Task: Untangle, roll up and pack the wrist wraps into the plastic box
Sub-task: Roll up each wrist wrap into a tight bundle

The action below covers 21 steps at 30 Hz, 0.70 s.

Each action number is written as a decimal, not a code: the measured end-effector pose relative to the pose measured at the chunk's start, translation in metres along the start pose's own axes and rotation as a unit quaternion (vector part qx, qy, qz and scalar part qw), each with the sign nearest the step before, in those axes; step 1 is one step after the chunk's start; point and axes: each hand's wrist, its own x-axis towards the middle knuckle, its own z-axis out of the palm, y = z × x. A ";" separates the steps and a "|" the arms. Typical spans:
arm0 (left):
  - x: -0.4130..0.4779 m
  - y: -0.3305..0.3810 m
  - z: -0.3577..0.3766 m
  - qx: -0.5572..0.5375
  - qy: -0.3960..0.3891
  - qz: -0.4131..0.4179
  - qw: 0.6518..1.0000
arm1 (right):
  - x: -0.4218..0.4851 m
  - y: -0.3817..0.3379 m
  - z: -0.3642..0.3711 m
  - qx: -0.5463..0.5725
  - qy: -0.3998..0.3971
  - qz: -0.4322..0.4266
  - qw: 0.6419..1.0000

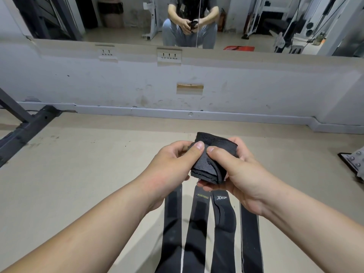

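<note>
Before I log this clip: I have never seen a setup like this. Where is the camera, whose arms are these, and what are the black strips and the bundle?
There is no machine here. One wide-angle camera sits on a person's head and looks forward and down, so the two bare arms are the wearer's own. The left hand and right hand both hold a black wrist wrap, bunched into a partly rolled bundle. Each thumb presses on top, so the grip is two-handed. Below them, four more wraps lie flat side by side on the floor: the left plain wrap, the XUEYING wrap, the XTEP wrap and the right plain wrap. The mirror on the wall ahead reflects the same person. No plastic box is in view.
</note>
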 end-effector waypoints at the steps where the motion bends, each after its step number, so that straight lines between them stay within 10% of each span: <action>1: -0.001 0.000 0.002 -0.004 -0.014 -0.007 1.000 | 0.000 -0.001 0.000 0.003 -0.003 0.000 1.000; 21: 0.000 0.002 0.011 -0.089 -0.029 -0.052 0.994 | -0.001 -0.001 -0.015 0.079 -0.092 0.120 0.985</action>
